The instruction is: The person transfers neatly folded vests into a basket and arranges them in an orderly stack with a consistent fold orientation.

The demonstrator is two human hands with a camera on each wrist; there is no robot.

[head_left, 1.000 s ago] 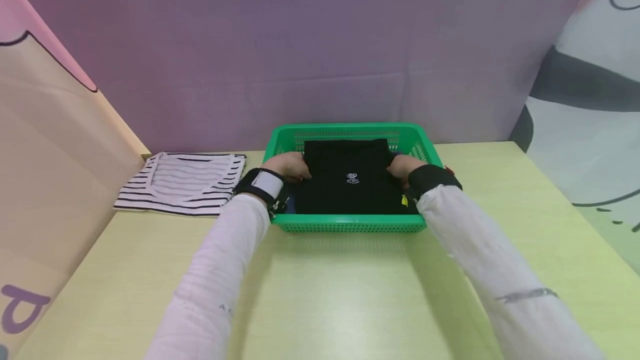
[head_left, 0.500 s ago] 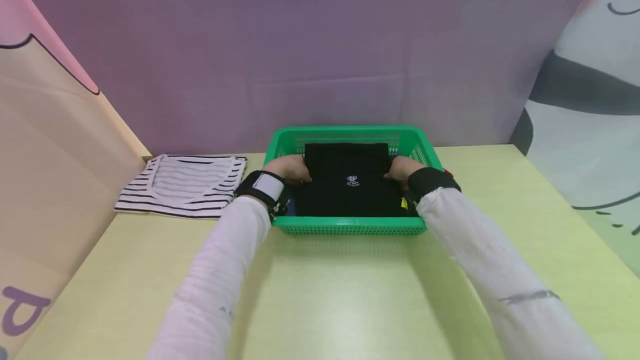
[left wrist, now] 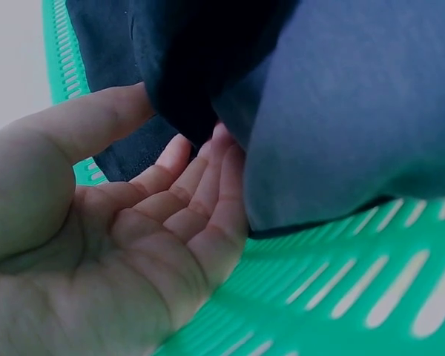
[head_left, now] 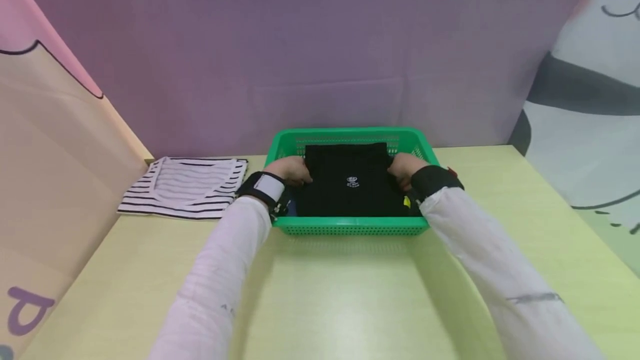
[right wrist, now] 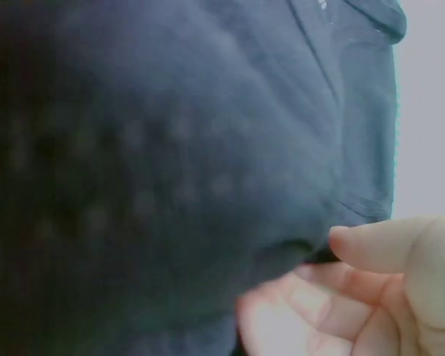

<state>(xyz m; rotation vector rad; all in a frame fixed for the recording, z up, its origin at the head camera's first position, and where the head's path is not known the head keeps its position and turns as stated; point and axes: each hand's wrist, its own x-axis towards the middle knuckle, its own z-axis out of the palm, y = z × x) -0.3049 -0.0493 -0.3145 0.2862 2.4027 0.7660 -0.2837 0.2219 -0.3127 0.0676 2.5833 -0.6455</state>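
A folded black shirt [head_left: 345,199] with a small white print lies in a green plastic basket [head_left: 352,221]. At its left side my left hand [head_left: 294,170] holds the edge. In the left wrist view the thumb lies on a dark fold [left wrist: 182,67] while the other fingers reach beneath the cloth. My right hand [head_left: 404,169] grips the opposite side, and the right wrist view has its thumb [right wrist: 378,245] against the fabric with fingers under it. Those fingertips are partly hidden by the cloth. Something small and yellow [head_left: 407,201] shows near the right wrist.
Left of the basket, a folded white top with black stripes [head_left: 192,185] lies flat on the light wooden table [head_left: 320,293]. Behind the basket hangs a purple cloth backdrop [head_left: 325,54]. A printed beige panel [head_left: 45,182] borders the left side.
The head view has shifted slightly. My right hand has moved a little to the right along the shirt's side; the left hand stays at the left edge.
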